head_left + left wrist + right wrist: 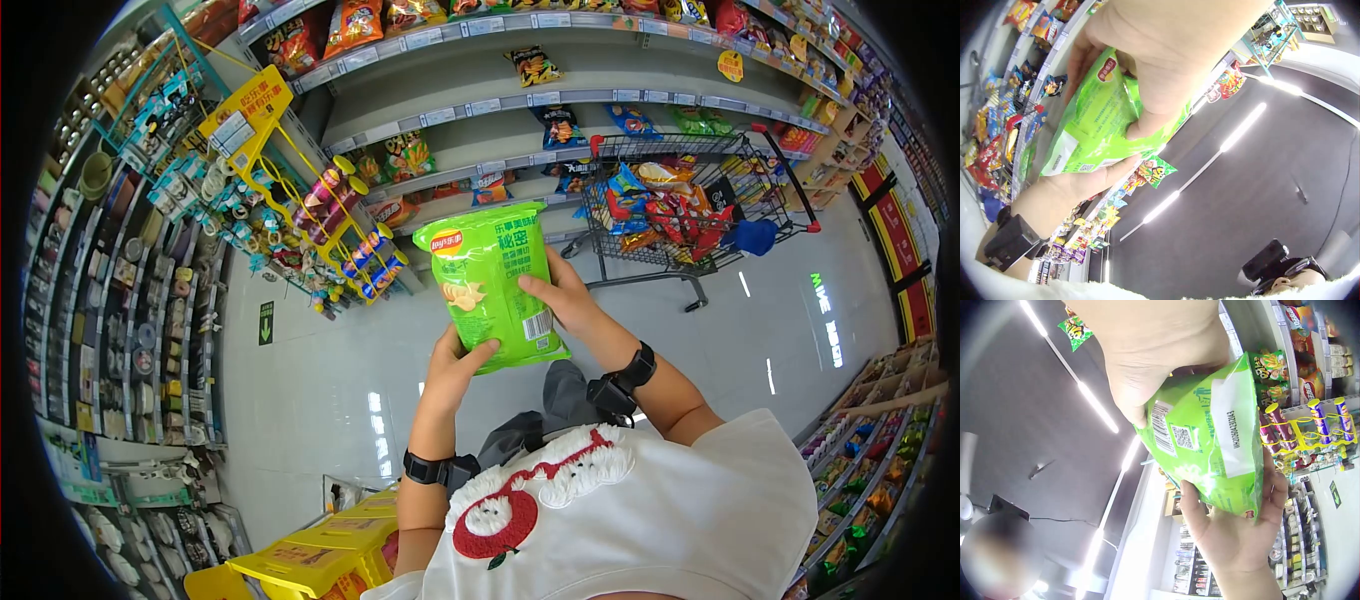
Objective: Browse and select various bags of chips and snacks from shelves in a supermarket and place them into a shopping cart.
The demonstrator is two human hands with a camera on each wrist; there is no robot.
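Head view: wide-angle, from above the person, facing forward and down over a white short-sleeved shirt (680, 510) towards long grey metal shelving (620, 75). Left wrist view: very near the left hand (1141, 56), facing obliquely upward, with the flat dark-grey ceiling (1241, 187) behind. Right wrist view: equally near the right hand (1160, 347), likewise facing upward, the same ceiling at its left. All three share the shiny green plastic chip bag (490, 290); head and right wrist views share a yellow wire display rack (1304, 439).

White shirt (700, 500) — black wrist straps (638, 368)
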